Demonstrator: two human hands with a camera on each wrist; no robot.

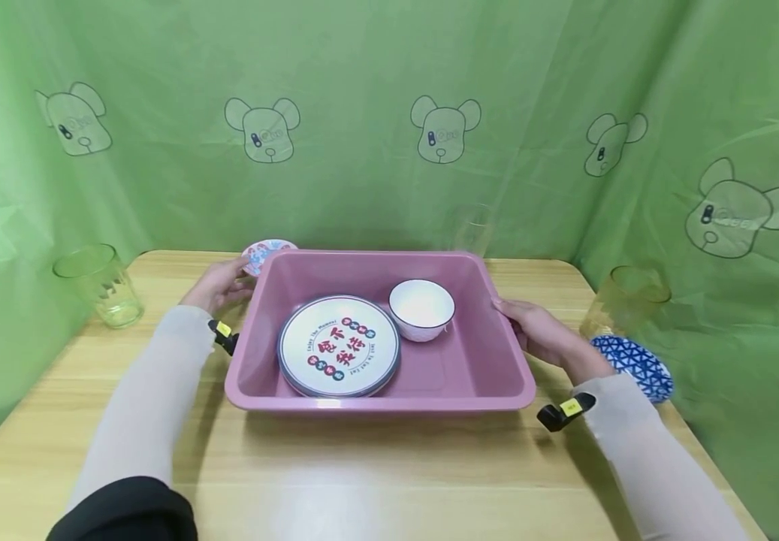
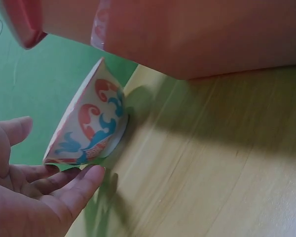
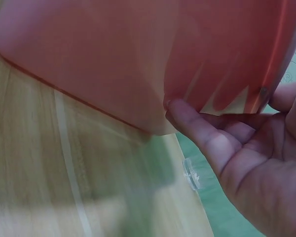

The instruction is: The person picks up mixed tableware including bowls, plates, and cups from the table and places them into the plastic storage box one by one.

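A pink plastic basin is in the middle of the head view. Inside it lie white round plates with red characters, seemingly stacked, and a white bowl with a dark rim. At the basin's right side, my right hand grips the rim, thumb on top and fingers against the outer wall. Beyond the basin's far left corner is a small bowl with red and blue patterns, partly hidden by the basin in the head view. My left hand touches this bowl with extended fingers, its thumb apart.
Tinted glasses stand at the left and right of the wooden table. A clear glass is behind the basin. A blue-patterned dish sits by the right edge. Green curtain encloses the table.
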